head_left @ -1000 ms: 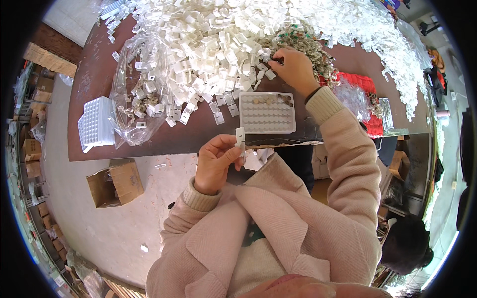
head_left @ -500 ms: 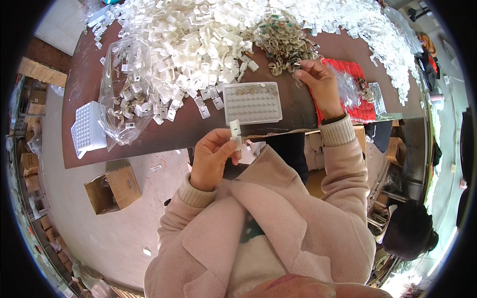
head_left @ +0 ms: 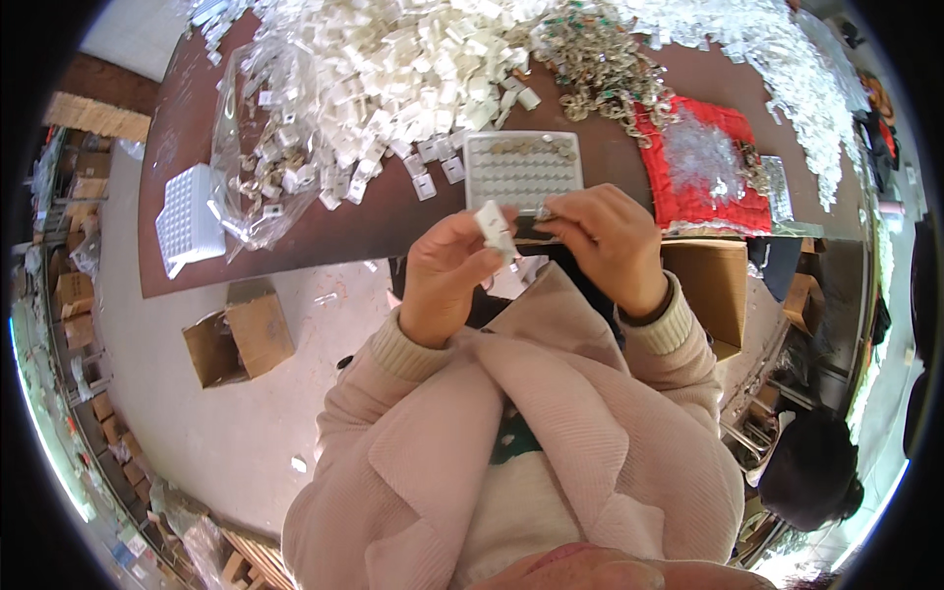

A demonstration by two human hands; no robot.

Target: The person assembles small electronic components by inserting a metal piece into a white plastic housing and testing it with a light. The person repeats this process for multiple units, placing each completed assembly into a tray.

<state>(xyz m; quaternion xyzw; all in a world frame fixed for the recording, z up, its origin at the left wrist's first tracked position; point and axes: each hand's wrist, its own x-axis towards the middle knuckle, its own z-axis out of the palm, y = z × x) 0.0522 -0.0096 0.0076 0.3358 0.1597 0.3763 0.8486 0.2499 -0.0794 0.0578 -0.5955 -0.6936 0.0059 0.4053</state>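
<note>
My left hand [head_left: 447, 267] is closed on a small white plastic housing [head_left: 495, 229], pinched between thumb and fingers and tilted upward at the table's near edge. Just right of it, my right hand [head_left: 612, 246] pinches a tiny metal piece [head_left: 544, 212] with its fingertips; its exact shape is too small to make out. Both hands are close together, with a narrow gap between the two pieces. Beyond them lies a pale, gridded plastic tray [head_left: 526, 177] with small round greyish pieces along its far row.
A big heap of white housings [head_left: 403, 88] covers the table's far side, beside a tangle of metal pieces [head_left: 600, 74]. Right of these are a red cloth [head_left: 678, 204] and clear plastic bits [head_left: 698, 152]. Leftward sit a clear bag [head_left: 231, 147] and knobbly white trays [head_left: 192, 221]. A cardboard box [head_left: 260, 334] stands on the floor.
My right hand has come from the metal tangle back toward my left hand, bringing a tiny metal piece. My left hand has risen slightly with the housing, which is now more tilted.
</note>
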